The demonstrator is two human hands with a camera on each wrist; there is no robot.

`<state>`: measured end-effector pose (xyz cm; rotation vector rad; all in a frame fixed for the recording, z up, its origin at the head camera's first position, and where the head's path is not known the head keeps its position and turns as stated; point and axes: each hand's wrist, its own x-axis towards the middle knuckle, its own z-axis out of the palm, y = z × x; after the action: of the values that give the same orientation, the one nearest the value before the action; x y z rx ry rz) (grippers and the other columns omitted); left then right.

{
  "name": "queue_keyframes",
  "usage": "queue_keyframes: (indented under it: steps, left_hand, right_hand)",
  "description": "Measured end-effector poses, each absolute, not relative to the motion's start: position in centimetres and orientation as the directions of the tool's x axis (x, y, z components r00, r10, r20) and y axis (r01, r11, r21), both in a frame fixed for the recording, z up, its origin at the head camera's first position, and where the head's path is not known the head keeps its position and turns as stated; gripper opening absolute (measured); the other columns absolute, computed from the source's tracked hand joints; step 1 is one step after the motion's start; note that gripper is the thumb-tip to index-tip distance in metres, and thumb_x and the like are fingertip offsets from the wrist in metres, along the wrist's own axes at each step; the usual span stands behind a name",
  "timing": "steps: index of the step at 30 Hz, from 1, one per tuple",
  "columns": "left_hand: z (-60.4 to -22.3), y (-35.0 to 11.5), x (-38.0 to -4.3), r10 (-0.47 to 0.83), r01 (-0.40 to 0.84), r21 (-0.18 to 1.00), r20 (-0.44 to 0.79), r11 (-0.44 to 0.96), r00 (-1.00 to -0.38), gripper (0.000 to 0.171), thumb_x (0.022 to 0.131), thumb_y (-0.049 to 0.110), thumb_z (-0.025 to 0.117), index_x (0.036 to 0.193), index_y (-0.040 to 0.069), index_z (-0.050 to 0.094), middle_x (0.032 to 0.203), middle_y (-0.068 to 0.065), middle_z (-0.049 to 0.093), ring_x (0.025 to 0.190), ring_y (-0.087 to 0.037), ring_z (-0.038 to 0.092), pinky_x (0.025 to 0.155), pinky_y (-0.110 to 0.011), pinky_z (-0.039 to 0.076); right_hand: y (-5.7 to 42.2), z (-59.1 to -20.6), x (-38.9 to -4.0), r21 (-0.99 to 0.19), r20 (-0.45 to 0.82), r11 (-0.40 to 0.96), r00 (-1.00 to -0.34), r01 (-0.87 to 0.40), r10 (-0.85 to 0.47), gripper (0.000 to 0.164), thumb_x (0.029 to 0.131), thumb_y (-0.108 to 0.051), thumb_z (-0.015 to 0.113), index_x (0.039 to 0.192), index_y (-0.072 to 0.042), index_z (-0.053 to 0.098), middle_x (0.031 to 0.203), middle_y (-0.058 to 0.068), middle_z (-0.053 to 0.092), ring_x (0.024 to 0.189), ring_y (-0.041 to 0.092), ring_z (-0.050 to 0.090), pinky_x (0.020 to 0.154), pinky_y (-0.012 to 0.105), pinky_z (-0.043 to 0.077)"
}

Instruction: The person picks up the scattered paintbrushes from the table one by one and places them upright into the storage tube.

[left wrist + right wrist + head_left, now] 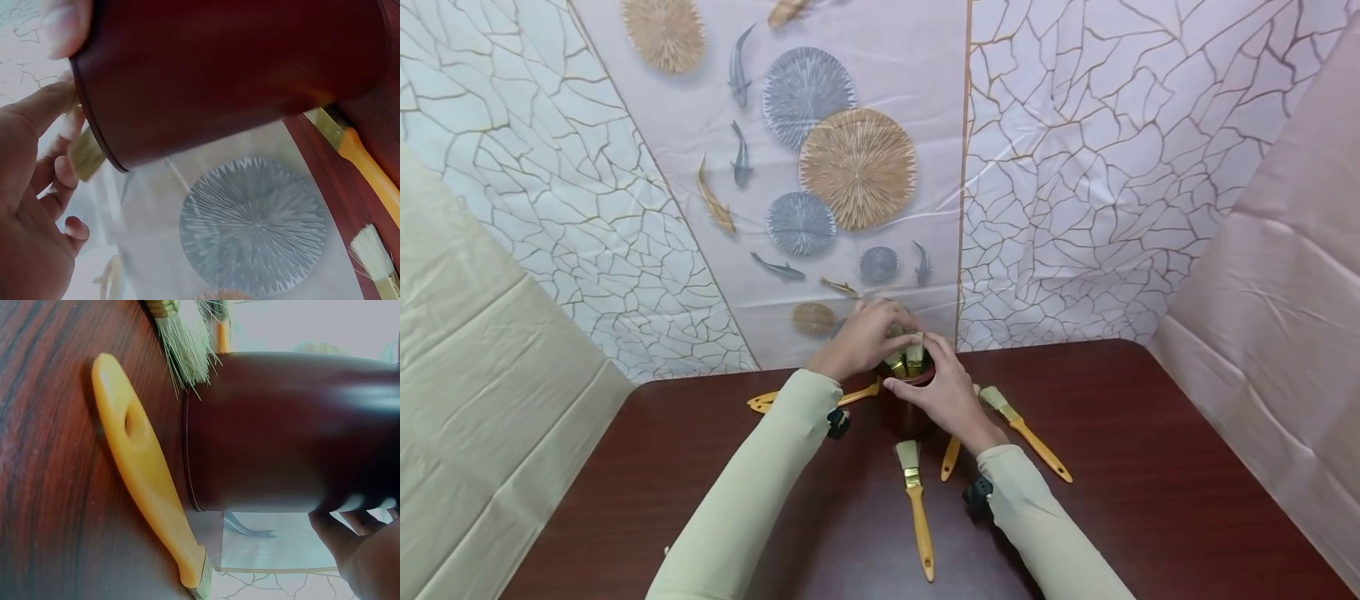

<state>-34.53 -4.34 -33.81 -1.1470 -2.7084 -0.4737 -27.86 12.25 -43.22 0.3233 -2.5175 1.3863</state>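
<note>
Currently, left grip (868,337) arches over the container (902,418), wrist bent, fingers curled around a brush (86,156) at its mouth; right grip (949,392) clasps the container near the rim, thumb in front. Container: one, upright at the rear of the tabletop (700,475); smooth, glossy, dark red cylinder. Bristle heads visible at mouth: two. Loose brushes (919,517) around it: at least four; smooth yellow handles, pale coarse bristles.
</note>
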Motion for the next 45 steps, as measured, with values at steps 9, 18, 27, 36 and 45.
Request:
queue_keyframes:
  steps: [9,18,27,36,45]
  left_hand:
    - [-32.5,-6.9,-33.4,0.608,0.713,0.377,0.372,0.591,-0.701,0.027,0.106,0.031,0.067,0.125,0.015,0.078,0.126,-0.002,0.074,0.106,-0.018,0.068,0.105,-0.047,0.049]
    - [-30.3,-13.0,-31.2,0.591,0.648,0.482,0.289,0.589,-0.753,0.024,0.108,0.028,0.063,0.12,0.012,0.077,0.114,-0.002,0.076,0.1,-0.015,0.071,0.091,-0.04,0.058]
    - [-34.8,-19.1,-31.4,0.544,0.515,0.539,0.12,0.666,-0.83,0.028,0.109,0.026,0.063,0.127,0.008,0.075,0.122,-0.008,0.076,0.111,-0.023,0.072,0.096,-0.046,0.058]
    - [-41.7,-21.6,-32.0,0.47,0.394,0.471,-0.049,0.789,-0.881,0.02,0.102,0.007,0.07,0.12,0.002,0.077,0.118,-0.01,0.076,0.111,-0.027,0.071,0.092,-0.045,0.059]
    - [-44.3,-21.6,-30.9,0.426,0.426,0.179,0.041,0.887,-0.904,0.013,0.098,0.006,0.074,0.109,0.009,0.082,0.112,-0.006,0.078,0.106,-0.026,0.074,0.09,-0.046,0.059]
  right_hand:
    - [11.9,-43.3,-27.9,-0.787,0.331,0.528,-0.94,-0.321,-0.078,0.1,0.085,-0.061,0.083,0.162,-0.014,0.041,0.164,0.004,0.038,0.145,0.036,0.046,0.112,0.064,0.042]
    - [12.4,-43.4,-28.1,-0.796,0.329,0.517,-0.942,-0.314,-0.064,0.102,0.083,-0.068,0.081,0.162,-0.017,0.042,0.164,0.001,0.038,0.144,0.033,0.046,0.112,0.064,0.041]
    - [12.3,-43.2,-28.1,-0.798,0.315,0.522,-0.947,-0.302,-0.065,0.102,0.083,-0.068,0.081,0.163,-0.017,0.04,0.166,0.001,0.035,0.148,0.037,0.042,0.112,0.067,0.039]
    - [11.9,-43.2,-28.0,-0.804,0.312,0.512,-0.948,-0.301,-0.066,0.1,0.083,-0.066,0.081,0.162,-0.019,0.042,0.165,-0.001,0.037,0.146,0.035,0.045,0.111,0.065,0.041]
    - [11.9,-43.3,-28.1,-0.8,0.323,0.517,-0.945,-0.305,-0.058,0.099,0.083,-0.065,0.082,0.161,-0.019,0.043,0.165,0.0,0.038,0.143,0.035,0.047,0.11,0.065,0.042]
